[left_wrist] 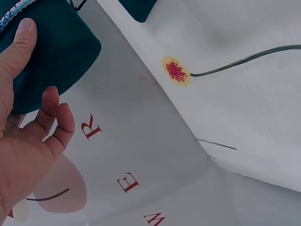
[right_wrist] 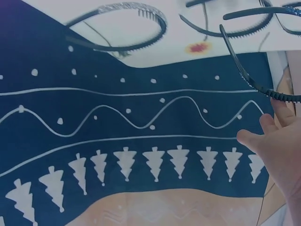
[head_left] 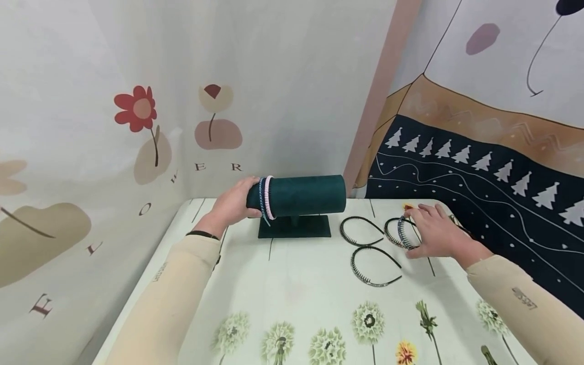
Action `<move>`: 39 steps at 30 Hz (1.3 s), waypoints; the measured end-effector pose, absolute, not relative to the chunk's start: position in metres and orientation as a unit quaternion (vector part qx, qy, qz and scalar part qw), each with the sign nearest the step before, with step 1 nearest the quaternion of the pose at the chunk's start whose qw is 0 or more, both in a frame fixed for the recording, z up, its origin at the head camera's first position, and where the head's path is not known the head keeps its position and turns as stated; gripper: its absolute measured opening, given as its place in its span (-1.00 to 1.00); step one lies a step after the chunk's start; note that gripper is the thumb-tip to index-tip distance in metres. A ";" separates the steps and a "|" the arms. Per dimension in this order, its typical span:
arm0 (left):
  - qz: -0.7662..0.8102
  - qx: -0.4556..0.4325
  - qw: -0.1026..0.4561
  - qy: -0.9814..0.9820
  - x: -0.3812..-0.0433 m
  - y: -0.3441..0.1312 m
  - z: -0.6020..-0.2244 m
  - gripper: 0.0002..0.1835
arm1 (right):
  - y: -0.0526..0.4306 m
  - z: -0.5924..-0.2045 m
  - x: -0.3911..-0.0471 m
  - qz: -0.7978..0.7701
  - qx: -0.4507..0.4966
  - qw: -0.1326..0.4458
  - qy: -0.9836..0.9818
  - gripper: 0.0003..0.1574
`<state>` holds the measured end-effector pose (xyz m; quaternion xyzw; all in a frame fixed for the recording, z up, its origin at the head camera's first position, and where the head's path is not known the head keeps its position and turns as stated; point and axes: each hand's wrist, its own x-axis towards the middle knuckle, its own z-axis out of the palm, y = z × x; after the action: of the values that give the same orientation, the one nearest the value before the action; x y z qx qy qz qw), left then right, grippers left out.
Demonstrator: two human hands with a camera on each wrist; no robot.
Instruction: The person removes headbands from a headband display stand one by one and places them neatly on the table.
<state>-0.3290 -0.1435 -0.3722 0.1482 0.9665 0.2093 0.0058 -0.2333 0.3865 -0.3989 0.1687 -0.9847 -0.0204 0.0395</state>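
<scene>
A dark green padded cylinder stand (head_left: 310, 195) lies level on its base at the back of the table. Round its left part sit a blue headband (head_left: 261, 195) and a pink headband (head_left: 268, 197). My left hand (head_left: 234, 203) grips the cylinder's left end, thumb in front; in the left wrist view that thumb (left_wrist: 26, 42) presses the green cloth just below the bands. At the right, my right hand (head_left: 435, 230) pinches a blue-grey toothed headband (head_left: 402, 233), raised above the table. The right wrist view shows this headband (right_wrist: 244, 77) at the fingertips.
A black toothed headband (head_left: 351, 238) lies right of the stand, another (head_left: 358, 271) in front of it. One more headband (head_left: 389, 234) overlaps the held one. A glittery headband (right_wrist: 129, 7) lies beyond the right hand. Patterned cloth (head_left: 456, 177) hangs behind the table (head_left: 274, 284).
</scene>
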 end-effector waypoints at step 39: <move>0.203 0.143 0.013 0.969 -0.329 -0.142 -0.370 0.14 | 0.405 -0.461 -0.201 -0.044 0.177 0.001 -0.983 0.37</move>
<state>-0.3290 -0.1422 -0.3704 0.1432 0.9685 0.2032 0.0130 -0.2007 0.4048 -0.4614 0.1773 -0.9832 -0.0437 0.0012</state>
